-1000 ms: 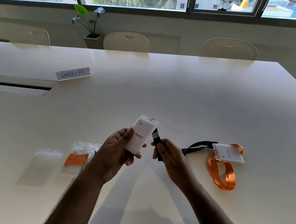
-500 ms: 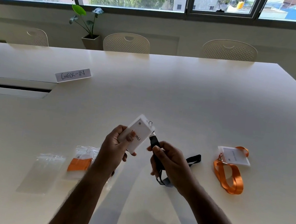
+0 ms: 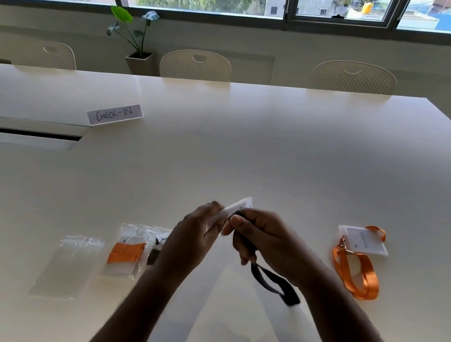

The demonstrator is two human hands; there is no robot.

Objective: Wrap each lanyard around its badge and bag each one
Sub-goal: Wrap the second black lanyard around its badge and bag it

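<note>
Badge [image 3: 235,210], white and held edge-on above the table [image 3: 276,148], sits pinched in the left hand [image 3: 195,234], while the right hand [image 3: 264,239] grips its black lanyard [image 3: 273,283] just beside it, the strap's loop trailing down below the wrist.

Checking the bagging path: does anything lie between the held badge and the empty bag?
Yes. The filled bag with the orange lanyard lies between the badge in the hands and the empty bag at far left.
</note>
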